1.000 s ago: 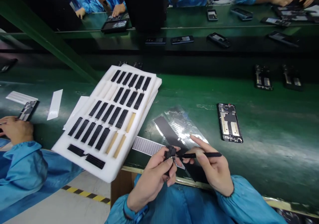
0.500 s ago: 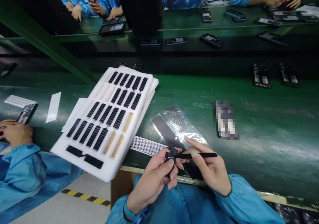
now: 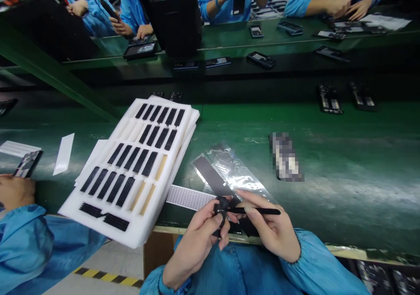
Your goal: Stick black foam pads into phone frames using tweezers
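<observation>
**Grip:** both hands are closed and held close together just over the front edge of the green workbench (image 3: 328, 177), each clamped on its own item.

**Left hand (image 3: 198, 240):** thumb and fingers pinch a small black piece (image 3: 223, 205); its exact shape is partly hidden by the fingers.

**Right hand (image 3: 271, 227):** it holds a slim black stylus-like tool (image 3: 260, 210) as a pen is held, with the tool's end reaching the small black piece.

**Just behind the grip:** a clear plastic bag (image 3: 239, 172) lies on the bench with a dark strip (image 3: 210, 177) in it. A white perforated strip (image 3: 188, 197) runs from the bag's edge toward the left.

**Left of the grip:** a white foam tray (image 3: 144, 231) holds rows of black strips (image 3: 131, 159) and some tan strips (image 3: 147, 199).

**Right of the grip:** a phone frame (image 3: 285, 157) lies face up, too blurred to make out its details.

**Far left:** a co-worker's hand (image 3: 16, 192) rests beside a phone housing (image 3: 28, 164).
</observation>
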A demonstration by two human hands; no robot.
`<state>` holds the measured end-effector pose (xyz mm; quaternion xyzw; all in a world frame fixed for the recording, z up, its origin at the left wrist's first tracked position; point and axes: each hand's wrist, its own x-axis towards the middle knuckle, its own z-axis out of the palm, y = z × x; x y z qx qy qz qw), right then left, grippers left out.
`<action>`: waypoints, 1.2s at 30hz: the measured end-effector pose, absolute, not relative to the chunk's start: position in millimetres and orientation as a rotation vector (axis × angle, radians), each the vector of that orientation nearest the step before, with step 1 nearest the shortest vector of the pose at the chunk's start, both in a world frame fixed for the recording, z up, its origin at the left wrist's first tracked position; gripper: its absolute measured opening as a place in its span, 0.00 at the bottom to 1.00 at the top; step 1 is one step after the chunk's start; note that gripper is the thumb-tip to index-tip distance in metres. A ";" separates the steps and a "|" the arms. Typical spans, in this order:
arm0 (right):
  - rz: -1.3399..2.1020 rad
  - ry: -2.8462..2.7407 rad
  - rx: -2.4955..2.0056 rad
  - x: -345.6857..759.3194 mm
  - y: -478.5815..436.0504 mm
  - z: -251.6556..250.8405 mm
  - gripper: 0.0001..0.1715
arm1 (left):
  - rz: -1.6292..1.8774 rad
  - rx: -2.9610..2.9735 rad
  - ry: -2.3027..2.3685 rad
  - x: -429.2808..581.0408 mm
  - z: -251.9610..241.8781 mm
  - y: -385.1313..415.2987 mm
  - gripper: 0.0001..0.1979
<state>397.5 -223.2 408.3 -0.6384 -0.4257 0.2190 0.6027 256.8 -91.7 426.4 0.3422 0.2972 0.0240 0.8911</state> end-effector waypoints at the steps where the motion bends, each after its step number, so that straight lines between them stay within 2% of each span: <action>1: 0.500 -0.963 -1.469 397.3 -224.1 405.5 0.27 | 0.040 0.709 0.610 257.8 426.9 -91.4 0.13; 15: 0.489 -0.645 -1.434 421.8 -238.4 382.0 0.18 | -0.058 0.650 0.626 291.3 427.8 -85.7 0.14; 18: 0.333 -0.474 -1.506 477.2 -244.3 373.5 0.20 | -0.051 0.673 0.658 297.1 424.8 -83.7 0.16; 21: 0.157 -0.357 -1.597 553.9 -241.2 364.8 0.28 | -0.069 0.698 0.680 304.6 418.7 -82.5 0.17; 25: 0.123 -0.404 -1.665 620.3 -226.2 350.1 0.34 | -0.064 0.743 0.715 317.1 413.6 -83.4 0.18; 36: 0.211 -0.389 -1.662 624.7 -218.8 320.3 0.35 | 0.024 0.719 0.763 329.8 385.2 -77.6 0.21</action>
